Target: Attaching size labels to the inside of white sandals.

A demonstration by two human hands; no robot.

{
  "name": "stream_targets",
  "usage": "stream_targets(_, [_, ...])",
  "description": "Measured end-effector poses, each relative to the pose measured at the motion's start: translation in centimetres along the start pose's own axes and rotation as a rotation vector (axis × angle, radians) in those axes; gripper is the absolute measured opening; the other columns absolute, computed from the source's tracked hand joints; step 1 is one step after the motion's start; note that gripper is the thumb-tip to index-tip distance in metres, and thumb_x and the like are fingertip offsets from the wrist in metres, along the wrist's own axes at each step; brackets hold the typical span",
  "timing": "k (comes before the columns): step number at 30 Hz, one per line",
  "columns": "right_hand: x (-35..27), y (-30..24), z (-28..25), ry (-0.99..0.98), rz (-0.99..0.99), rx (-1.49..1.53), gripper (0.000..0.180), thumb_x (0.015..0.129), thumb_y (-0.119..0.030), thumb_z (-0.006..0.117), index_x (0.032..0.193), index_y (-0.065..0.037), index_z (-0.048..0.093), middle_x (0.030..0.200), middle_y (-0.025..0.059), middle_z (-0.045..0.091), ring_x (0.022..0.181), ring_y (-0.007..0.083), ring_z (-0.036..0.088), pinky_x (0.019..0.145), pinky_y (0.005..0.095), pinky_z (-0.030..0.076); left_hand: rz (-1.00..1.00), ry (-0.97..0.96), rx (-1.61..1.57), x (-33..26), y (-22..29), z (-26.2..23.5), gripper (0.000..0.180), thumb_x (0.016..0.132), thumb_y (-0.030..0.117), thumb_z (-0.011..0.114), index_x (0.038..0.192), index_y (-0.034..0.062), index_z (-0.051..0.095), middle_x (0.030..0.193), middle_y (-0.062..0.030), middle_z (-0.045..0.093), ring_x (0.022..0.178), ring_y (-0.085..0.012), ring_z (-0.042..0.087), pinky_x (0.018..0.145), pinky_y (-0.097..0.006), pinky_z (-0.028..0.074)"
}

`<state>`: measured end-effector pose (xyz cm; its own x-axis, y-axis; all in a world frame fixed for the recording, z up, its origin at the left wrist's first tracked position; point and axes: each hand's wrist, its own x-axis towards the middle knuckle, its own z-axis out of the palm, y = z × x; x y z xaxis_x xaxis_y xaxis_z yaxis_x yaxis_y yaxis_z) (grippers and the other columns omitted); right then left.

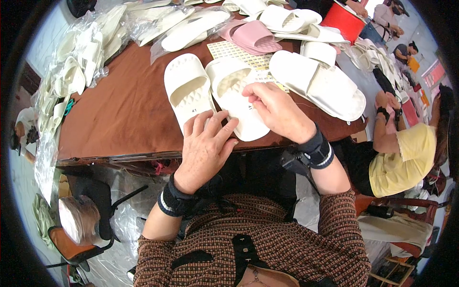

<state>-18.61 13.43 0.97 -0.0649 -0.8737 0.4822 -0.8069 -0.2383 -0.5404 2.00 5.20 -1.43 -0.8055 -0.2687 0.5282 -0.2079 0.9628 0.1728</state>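
Note:
Two cream slide slippers lie side by side at the table's near edge, toes away from me. My left hand [206, 143] rests with fingers spread over the heels of the left slipper [180, 88] and the right slipper [246, 122]. Over the right slipper's insole, my right hand [282, 112] is closed, thumb and fingertips drawn together; whatever they may hold is hidden. A small dark printed mark shows on the insole beside those fingers. The left slipper's insole carries a similar mark. Just beyond lies a yellow sheet of small printed stickers [234, 51], partly covered by slippers.
Another white pair [330, 88] lies to the right, pink slippers [251, 37] beyond. Bagged slippers [95, 45] line the brown-covered table's [114, 117] left and far edges. A red container [343, 21] stands at the far right. A person in yellow [401, 158] sits to my right.

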Motion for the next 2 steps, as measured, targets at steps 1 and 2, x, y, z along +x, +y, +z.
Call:
stream_targets(1, [-0.37,-0.7,-0.01,-0.006,0.057,-0.061,0.026,0.083,0.003,0.052,0.108,-0.003,0.056,0.096,0.0158,0.062,0.092,0.0301,0.06,0.083,0.0392,0.049,0.003,0.001,0.001,0.02,0.03,-0.05,0.045,0.076,0.019,0.073,0.12,0.0143,0.061,0.125,-0.0054,0.056,0.116,-0.0298,0.048,0.098,-0.044,0.035])
stream_targets(2, [-0.83,-1.5,-0.01,-0.013,0.118,-0.122,0.025,0.084,0.0,0.054,0.108,-0.006,0.056,0.097,0.0177,0.063,0.097,0.0351,0.06,0.086,0.0441,0.048,0.007,-0.011,0.005,0.06,-0.03,-0.06,0.046,0.077,0.019,0.072,0.121,0.0146,0.06,0.126,-0.0059,0.056,0.116,-0.0298,0.048,0.098,-0.044,0.035])
